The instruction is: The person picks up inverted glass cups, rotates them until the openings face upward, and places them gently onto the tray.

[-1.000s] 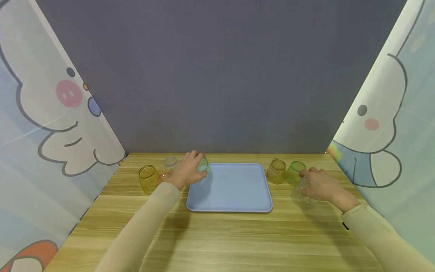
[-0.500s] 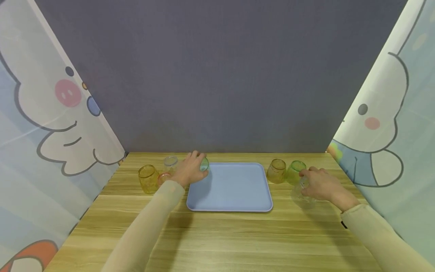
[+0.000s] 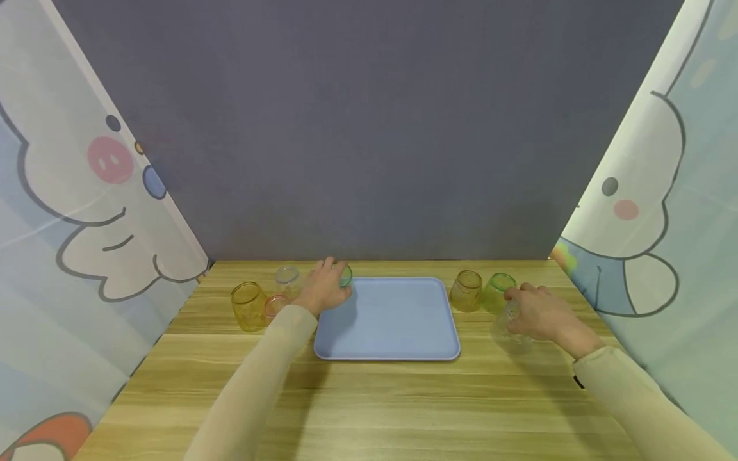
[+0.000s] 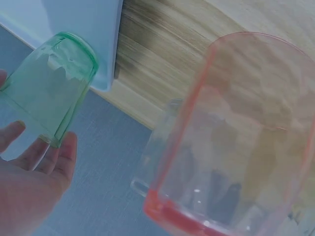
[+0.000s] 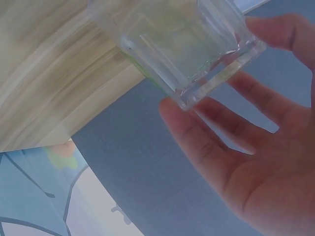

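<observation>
My left hand (image 3: 325, 286) is over the left rear corner of the pale blue tray (image 3: 386, 349). Its fingertips and thumb span the upper end of a green glass (image 4: 54, 78), whose other end overlaps the tray in the left wrist view. On the right, my right hand (image 3: 539, 312) pinches a clear glass (image 5: 192, 49) by its thick base, thumb on one side and fingers on the other. That glass is base up, in front of another green glass (image 3: 497, 291). A pink-red glass (image 4: 236, 123) stands base up close beside my left hand.
Left of the tray are a yellow glass (image 3: 248, 307) and a clear glass (image 3: 286, 276). An amber glass (image 3: 466, 291) stands just past the tray's right edge. A dark grey panel (image 3: 369, 141) closes off the rear of the wooden table (image 3: 403, 410).
My left hand has shifted slightly right and its forearm has swung rightward, with the green glass still at its fingers. My right hand stays on the clear glass. The head view has shifted slightly.
</observation>
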The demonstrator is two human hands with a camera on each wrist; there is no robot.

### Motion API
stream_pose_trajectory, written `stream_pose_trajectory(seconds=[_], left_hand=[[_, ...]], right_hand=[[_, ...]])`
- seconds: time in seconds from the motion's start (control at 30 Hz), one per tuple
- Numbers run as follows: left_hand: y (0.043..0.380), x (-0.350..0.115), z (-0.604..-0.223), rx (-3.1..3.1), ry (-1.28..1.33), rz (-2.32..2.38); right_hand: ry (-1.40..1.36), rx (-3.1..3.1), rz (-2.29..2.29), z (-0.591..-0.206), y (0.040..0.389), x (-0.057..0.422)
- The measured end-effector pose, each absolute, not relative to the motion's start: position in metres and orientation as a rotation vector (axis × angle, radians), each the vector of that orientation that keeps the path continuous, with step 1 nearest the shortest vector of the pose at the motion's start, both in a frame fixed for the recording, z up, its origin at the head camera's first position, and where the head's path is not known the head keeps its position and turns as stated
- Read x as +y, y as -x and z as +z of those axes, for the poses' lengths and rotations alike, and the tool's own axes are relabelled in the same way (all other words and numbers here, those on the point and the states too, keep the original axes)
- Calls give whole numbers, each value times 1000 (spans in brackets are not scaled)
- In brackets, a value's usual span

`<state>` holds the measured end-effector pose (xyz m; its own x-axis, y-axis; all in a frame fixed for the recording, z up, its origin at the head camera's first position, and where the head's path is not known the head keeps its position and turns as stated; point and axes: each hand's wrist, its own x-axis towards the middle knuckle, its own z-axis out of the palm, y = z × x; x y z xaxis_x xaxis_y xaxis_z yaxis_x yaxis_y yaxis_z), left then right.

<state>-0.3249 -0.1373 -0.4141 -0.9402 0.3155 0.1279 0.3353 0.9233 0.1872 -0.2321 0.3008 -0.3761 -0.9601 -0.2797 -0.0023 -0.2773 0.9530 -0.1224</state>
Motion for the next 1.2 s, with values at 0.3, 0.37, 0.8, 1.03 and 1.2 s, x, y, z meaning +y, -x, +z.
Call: stream_pose_trajectory(seconds=[0.3,0.37,0.8,1.03,1.2], left_hand=[[334,-136,-418,-3015,463,-287],[335,-136,-418,-3013,464,-288],[337,-134,-425,-2955,452,-342],[335,-138,-426,-2942,459,-383],[329,-141,-418,-2957,455,-429]], right_hand=[[450,3088,-213,-377,233,298],[448,3088,-210,-376,233,298],[410,3092,-195,-377,231,299],[383,3083,-205,-378,230,298],[376,3059,-206,-377,231,299]])
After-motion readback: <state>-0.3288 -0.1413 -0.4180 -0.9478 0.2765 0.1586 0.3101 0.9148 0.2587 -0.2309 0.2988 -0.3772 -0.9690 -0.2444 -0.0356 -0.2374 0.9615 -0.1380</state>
